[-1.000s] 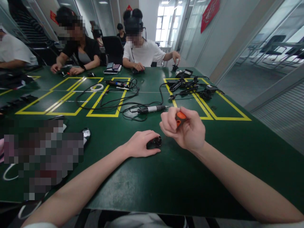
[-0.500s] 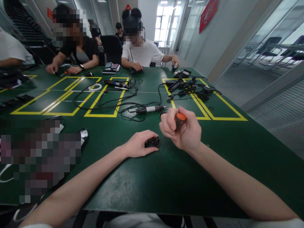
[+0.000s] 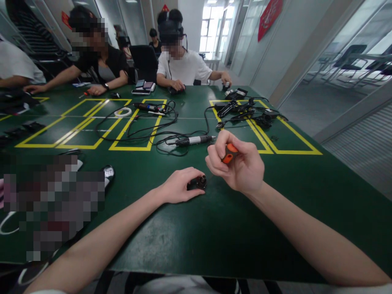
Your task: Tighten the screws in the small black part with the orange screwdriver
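Note:
My left hand [image 3: 180, 185] rests on the green table, thumb and fingers curled around a small black part [image 3: 200, 182] with a round metallic piece on its top. Just to the right and a little higher, my right hand [image 3: 237, 163] is closed on an orange and black screwdriver handle [image 3: 229, 153]. The handle's orange end faces me; its shaft is hidden behind my fingers. A gap separates the two hands.
Beyond my hands lies a grey and black electric screwdriver [image 3: 194, 141] with a looping black cable. Tangled black cables and adapters [image 3: 241, 109] lie at the back right. A blurred bundle [image 3: 70, 208] is at my left. Two people [image 3: 183, 65] work across the table [image 3: 171, 245].
My right hand has tilted the screwdriver handle, so more of its orange side shows. My left hand stays around the black part. The co-worker at left has stretched an arm out leftward.

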`<state>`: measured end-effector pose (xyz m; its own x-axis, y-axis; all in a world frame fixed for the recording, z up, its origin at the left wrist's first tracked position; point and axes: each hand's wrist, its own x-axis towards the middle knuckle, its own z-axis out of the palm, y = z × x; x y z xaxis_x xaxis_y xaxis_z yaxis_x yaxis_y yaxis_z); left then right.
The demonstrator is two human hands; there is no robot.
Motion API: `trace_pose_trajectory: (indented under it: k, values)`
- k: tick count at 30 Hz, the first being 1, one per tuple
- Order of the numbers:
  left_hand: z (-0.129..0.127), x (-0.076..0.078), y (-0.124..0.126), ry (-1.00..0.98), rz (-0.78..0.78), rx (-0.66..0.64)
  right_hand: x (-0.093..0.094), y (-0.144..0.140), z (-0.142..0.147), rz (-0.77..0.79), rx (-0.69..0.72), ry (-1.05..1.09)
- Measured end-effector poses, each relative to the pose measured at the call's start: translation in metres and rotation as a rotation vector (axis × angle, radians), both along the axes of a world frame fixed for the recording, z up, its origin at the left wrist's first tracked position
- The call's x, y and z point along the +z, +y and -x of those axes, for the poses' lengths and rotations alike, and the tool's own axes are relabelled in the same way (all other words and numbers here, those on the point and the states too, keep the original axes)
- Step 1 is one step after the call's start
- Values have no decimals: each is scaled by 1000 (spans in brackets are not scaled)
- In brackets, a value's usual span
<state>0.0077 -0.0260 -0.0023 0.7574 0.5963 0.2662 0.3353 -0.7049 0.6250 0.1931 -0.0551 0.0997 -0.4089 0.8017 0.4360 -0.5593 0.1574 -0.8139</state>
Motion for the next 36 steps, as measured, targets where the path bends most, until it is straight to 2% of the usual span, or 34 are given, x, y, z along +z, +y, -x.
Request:
trace_pose_trajectory:
  k: [3, 10, 17, 27, 32, 36]
  values:
    - [0, 0, 0, -8, 9, 8, 1, 2, 0, 0, -3, -12]
    - [1, -2, 1, -21, -6, 10, -2, -4, 3, -4, 89, 22]
    - [0, -1, 1, -9, 11, 1, 0, -2, 2, -57, 69, -44]
    - [-1, -2, 1, 0, -17, 16, 0, -3, 1, 4, 50, -22]
    - [-1, 0, 1, -4, -5, -1, 4, -1, 0, -22, 20, -42]
    - [-1, -3, 2, -5, -14, 16, 4, -2, 2, 12, 44, -41]
